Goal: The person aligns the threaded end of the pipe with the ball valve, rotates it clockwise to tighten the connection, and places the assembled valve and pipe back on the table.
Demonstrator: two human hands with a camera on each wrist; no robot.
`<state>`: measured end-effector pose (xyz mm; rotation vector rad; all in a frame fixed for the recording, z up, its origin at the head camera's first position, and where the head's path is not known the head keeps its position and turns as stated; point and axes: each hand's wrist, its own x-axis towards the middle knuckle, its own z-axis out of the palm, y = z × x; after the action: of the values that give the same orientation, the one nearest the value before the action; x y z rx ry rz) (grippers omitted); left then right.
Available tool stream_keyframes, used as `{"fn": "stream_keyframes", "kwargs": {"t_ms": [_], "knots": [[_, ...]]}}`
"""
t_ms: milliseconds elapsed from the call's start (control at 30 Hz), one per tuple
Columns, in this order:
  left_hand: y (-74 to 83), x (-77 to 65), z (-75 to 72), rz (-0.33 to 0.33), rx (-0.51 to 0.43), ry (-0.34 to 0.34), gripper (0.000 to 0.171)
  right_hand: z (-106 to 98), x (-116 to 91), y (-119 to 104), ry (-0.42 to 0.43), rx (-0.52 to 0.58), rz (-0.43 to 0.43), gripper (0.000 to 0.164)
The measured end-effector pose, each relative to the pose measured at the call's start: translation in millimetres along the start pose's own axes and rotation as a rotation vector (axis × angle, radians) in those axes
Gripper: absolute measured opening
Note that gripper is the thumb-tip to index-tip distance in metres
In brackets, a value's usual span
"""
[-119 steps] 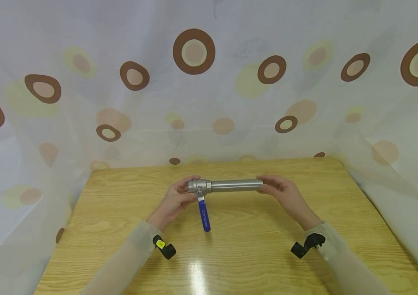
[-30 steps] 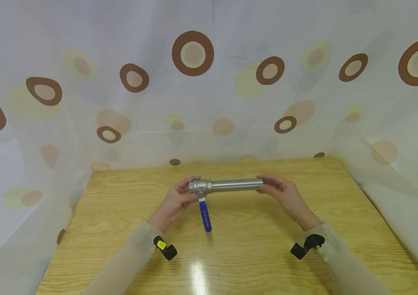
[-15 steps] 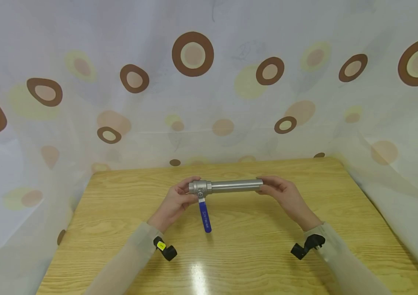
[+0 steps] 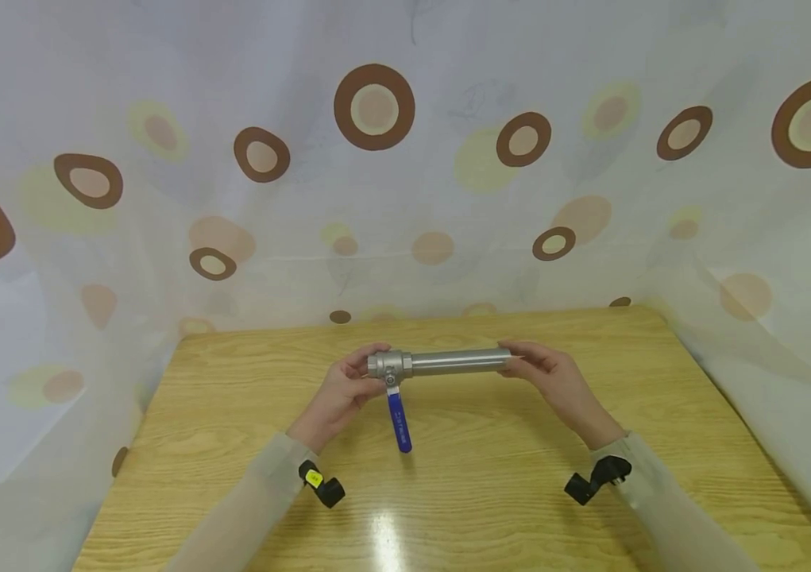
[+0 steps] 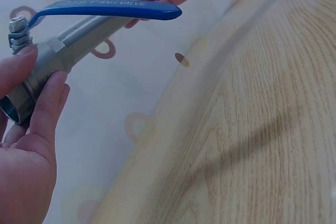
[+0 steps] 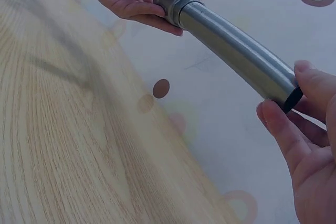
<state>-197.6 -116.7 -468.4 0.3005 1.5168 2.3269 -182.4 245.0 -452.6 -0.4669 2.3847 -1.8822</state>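
Observation:
A silver ball valve (image 4: 391,364) with a blue lever handle (image 4: 399,421) is joined to a straight metal pipe (image 4: 457,361). My left hand (image 4: 341,395) grips the valve body at its left end, thumb in front and fingers behind. At the far right end of the pipe, my right hand (image 4: 550,379) pinches the tube between thumb and fingers. The assembly is held level above the table, and the lever points toward me. In the left wrist view the lever (image 5: 107,10) carries the raised words "BALL VALVE". The right wrist view shows the pipe's open end (image 6: 293,99) between the fingertips.
Below the hands lies a wood-grain table (image 4: 491,485). Behind it and along both sides hangs a white curtain (image 4: 434,191) with brown and yellow circles. Black wrist cameras (image 4: 322,485) sit on the pale sleeves (image 4: 255,492).
Both hands keep the same hold on the valve and pipe. Apart from a very slight shift of the whole view, nothing visibly moves.

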Motion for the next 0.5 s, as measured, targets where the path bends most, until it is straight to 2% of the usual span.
{"fn": "stream_keyframes", "kwargs": {"t_ms": [167, 500], "knots": [[-1.2, -0.6, -0.4, -0.003, -0.003, 0.012, 0.062, 0.1, 0.3, -0.9, -0.002, 0.016, 0.017, 0.048], [-0.4, -1.3, 0.2, -0.012, -0.011, 0.032, 0.061, 0.9, 1.2, 0.3, 0.002, 0.020, 0.014, 0.045]]}}
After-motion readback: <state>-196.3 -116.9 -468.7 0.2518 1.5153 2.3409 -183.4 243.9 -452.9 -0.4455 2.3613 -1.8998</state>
